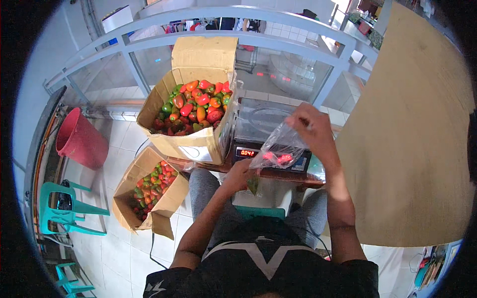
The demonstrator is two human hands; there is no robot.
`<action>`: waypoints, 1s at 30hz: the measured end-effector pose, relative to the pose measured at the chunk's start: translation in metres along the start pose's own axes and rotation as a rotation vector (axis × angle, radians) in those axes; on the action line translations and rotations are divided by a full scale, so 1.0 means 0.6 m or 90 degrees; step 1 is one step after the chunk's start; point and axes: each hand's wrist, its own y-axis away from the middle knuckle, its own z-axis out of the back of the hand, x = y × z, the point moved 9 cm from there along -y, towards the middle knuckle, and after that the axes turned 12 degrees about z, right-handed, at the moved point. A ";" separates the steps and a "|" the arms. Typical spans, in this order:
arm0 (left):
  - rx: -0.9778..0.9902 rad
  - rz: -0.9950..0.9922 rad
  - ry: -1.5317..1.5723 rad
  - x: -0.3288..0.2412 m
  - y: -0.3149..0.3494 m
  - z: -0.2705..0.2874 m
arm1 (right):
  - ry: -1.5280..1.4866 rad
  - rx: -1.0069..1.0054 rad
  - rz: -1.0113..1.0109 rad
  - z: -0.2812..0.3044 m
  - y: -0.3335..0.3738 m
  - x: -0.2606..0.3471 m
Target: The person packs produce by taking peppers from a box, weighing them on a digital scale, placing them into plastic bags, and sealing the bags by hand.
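Note:
Between my two hands a clear plastic bag [279,142] is stretched in front of a digital scale [266,120] with a lit red display. My right hand [312,126], raised over the scale's right side, is closed on the bag's upper end. My left hand [239,174], lower and near the scale's front edge, is closed round the bag's lower part. Something green and leaf-like [253,186] shows just below my left hand; whether it is inside the bag I cannot tell. The scale's display shows partly through the plastic.
A tall cardboard box [186,149] of red, orange and green peppers [194,107] stands left of the scale. A second box of peppers [122,198] sits lower on the floor. Farther left are a red bin [82,139] and a green chair [62,208]. A large brown board [407,139] blocks the right side.

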 end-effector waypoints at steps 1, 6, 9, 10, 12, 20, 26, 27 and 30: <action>0.001 0.000 0.001 -0.003 0.000 -0.003 | 0.115 0.065 0.067 -0.022 0.006 0.033; -0.101 -0.062 -0.030 -0.008 -0.010 -0.003 | 0.371 0.089 0.223 -0.117 0.062 0.058; -0.085 -0.033 -0.098 -0.028 -0.003 -0.008 | 0.122 0.203 -0.032 -0.128 0.075 -0.023; -0.089 -0.028 -0.098 -0.025 0.001 -0.005 | 0.115 0.109 -0.045 -0.093 0.057 -0.007; -0.070 -0.040 -0.043 -0.027 0.004 -0.005 | 0.167 -0.058 -0.051 -0.015 0.026 0.015; -0.152 -0.106 0.000 -0.008 0.003 0.001 | 0.238 -0.040 0.108 -0.020 0.031 0.081; -0.153 -0.057 -0.023 -0.028 0.002 0.009 | 0.111 0.108 -0.032 -0.098 0.080 -0.004; -0.161 -0.044 -0.037 -0.026 0.003 0.012 | 0.084 0.076 -0.069 -0.074 0.069 -0.005; -0.143 0.047 -0.045 0.001 -0.003 0.016 | 0.195 -0.125 0.024 0.031 0.029 0.039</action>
